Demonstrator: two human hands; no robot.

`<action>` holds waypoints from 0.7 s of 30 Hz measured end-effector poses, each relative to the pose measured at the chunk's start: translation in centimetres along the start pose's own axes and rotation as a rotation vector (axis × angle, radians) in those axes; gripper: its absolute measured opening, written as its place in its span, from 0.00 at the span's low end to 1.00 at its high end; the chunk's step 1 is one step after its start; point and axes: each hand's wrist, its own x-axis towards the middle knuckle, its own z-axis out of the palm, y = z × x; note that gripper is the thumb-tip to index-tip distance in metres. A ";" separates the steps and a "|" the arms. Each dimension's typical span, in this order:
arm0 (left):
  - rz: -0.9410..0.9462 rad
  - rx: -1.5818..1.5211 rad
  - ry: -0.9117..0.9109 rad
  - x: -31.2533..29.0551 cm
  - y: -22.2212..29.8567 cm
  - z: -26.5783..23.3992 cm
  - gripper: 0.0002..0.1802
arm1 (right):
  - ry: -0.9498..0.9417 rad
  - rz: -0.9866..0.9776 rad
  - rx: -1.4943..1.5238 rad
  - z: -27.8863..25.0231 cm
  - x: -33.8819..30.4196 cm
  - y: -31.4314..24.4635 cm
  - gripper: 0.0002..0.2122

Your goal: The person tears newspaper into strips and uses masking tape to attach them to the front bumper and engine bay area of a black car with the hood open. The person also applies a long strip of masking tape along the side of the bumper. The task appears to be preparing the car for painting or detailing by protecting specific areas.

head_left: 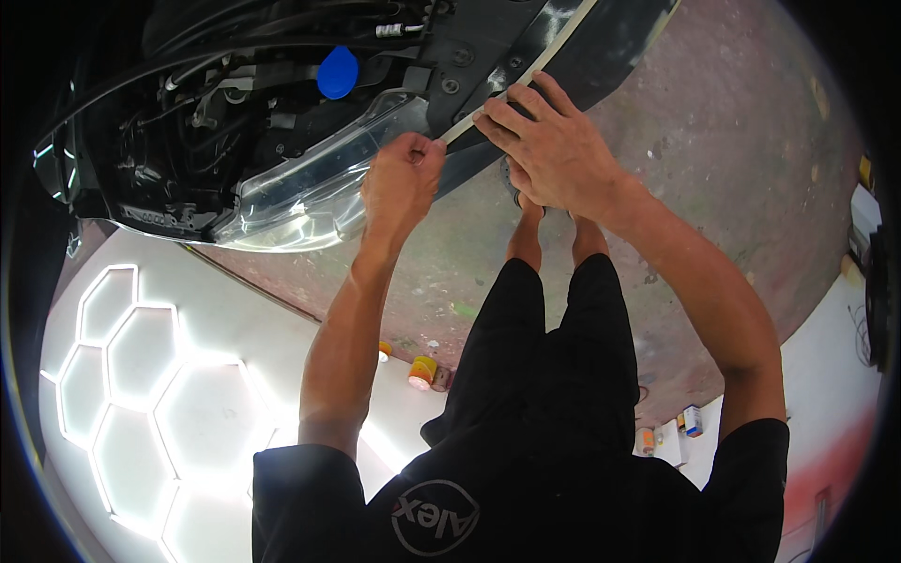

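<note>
A pale strip of masking tape (565, 38) runs along the upper edge of a dark car bumper (610, 61). Close to the clear headlight (298, 192), my left hand (402, 180) is closed, thumb and finger pinching the tape's near end. My right hand (556, 155) lies farther along the strip, its fingers spread and fingertips resting on the tape and bumper edge. Its palm hides part of the bumper below. Whether a tape roll sits inside my left fist cannot be seen.
The open engine bay holds black hoses and a blue cap (338, 73). My legs stand on a stained floor (713, 188) by the bumper. Several cans, including a yellow one (422, 372), stand along the wall. Hexagonal lights (141, 342) glow at lower left.
</note>
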 end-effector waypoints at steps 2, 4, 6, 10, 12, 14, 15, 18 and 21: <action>0.008 0.010 -0.001 0.1 -0.1 0.0 0.22 | 0.007 -0.012 0.005 0.2 0.2 -0.2 0.28; 0.024 0.027 -0.007 0.4 -0.1 -0.1 0.22 | 0.004 -0.027 0.006 0.6 0.7 -0.7 0.28; 0.047 0.052 -0.020 0.7 0.0 -0.4 0.21 | -0.009 -0.045 0.003 1.2 1.2 -1.2 0.28; -0.091 -0.010 -0.106 -0.1 1.2 -1.6 0.21 | -0.028 -0.033 -0.014 0.7 0.8 -2.2 0.28; -0.135 -0.080 -0.121 0.1 0.6 -3.1 0.21 | -0.023 -0.029 -0.015 0.6 1.0 -2.0 0.27; -0.133 -0.069 -0.123 -0.2 0.2 -4.6 0.21 | -0.032 -0.026 -0.020 0.5 1.4 -2.0 0.27; -0.132 -0.062 -0.124 -0.5 0.1 -4.9 0.22 | -0.036 -0.023 -0.022 0.4 1.5 -2.0 0.27; -0.104 -0.069 -0.043 -1.1 -0.6 -3.9 0.23 | -0.051 -0.023 -0.021 0.3 1.7 -2.1 0.26; -0.044 -0.065 0.028 -1.5 -0.6 -2.5 0.20 | -0.034 -0.031 -0.022 0.3 1.6 -2.0 0.26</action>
